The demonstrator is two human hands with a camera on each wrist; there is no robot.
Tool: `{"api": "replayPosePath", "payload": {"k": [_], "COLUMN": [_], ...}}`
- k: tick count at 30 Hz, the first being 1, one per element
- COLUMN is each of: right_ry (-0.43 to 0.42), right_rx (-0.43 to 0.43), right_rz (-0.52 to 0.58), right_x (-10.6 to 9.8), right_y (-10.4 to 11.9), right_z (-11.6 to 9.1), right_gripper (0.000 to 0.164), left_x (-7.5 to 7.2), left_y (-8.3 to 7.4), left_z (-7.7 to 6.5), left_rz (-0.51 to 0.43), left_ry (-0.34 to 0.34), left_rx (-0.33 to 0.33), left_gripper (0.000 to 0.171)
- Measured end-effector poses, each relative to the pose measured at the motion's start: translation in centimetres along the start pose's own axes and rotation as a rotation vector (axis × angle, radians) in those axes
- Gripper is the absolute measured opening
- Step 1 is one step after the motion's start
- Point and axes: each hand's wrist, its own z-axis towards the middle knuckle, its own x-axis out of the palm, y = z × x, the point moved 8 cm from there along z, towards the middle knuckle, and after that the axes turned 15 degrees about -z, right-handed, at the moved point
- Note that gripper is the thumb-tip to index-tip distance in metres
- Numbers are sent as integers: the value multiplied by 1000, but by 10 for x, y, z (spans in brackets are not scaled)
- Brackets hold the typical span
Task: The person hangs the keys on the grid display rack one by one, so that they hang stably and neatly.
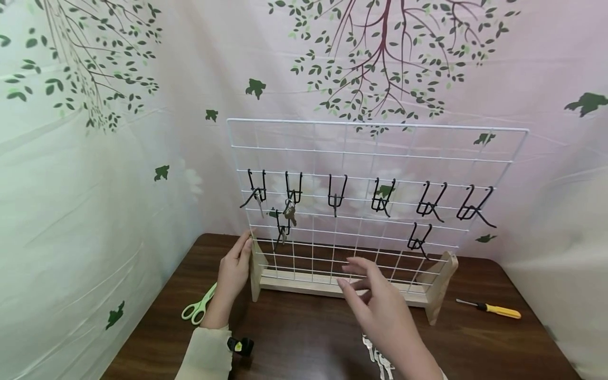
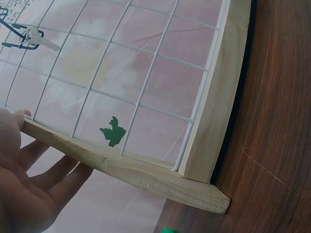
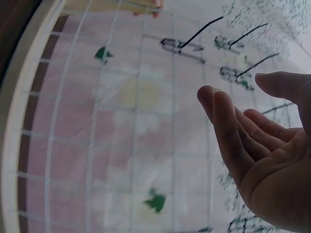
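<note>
8 hooks (image 1: pixel 430 206) jut forward from grid (image 1: pixel 380 124), obstructing passes across its middle. Worktop (image 1: pixel 299 332) passable between left hand (image 1: pixel 235 268) and right hand (image 1: pixel 380 301), before base (image 1: pixel 304 285). Keys (image 1: pixel 368 345) obstruct beside right forearm (image 1: pixel 413 345). Gap between base and screwdriver (image 1: pixel 502 311).

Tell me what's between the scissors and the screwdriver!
In the head view: the left arm, bare tabletop, the right hand and the rack's right wooden leg.

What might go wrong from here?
1. The left hand grips the wooden end support; a hard pull might jolt the wire grid and shake the hanging keys loose.
2. Loose keys lie on the table, partly behind the right forearm in the head view; lowering it might scatter them.
</note>
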Motion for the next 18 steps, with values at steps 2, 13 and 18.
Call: {"api": "replayPosePath", "payload": {"k": [2, 13, 18], "right_ry": [11, 229, 381], "right_rx": [48, 317, 352], "right_rz": [-19, -119, -171], "right_x": [3, 46, 71], "right_y": [-17, -109, -130], "right_z": [-6, -50, -70], "right_gripper": [38, 48, 42], "left_x": [-1, -7, -9], "left_y": [0, -1, -1], "left_z": [0, -2, -6], "left_rz": [4, -4, -10], "left_ry": [5, 31, 40], "left_rx": [6, -14, -28], "left_gripper": [41, 42, 42]}}
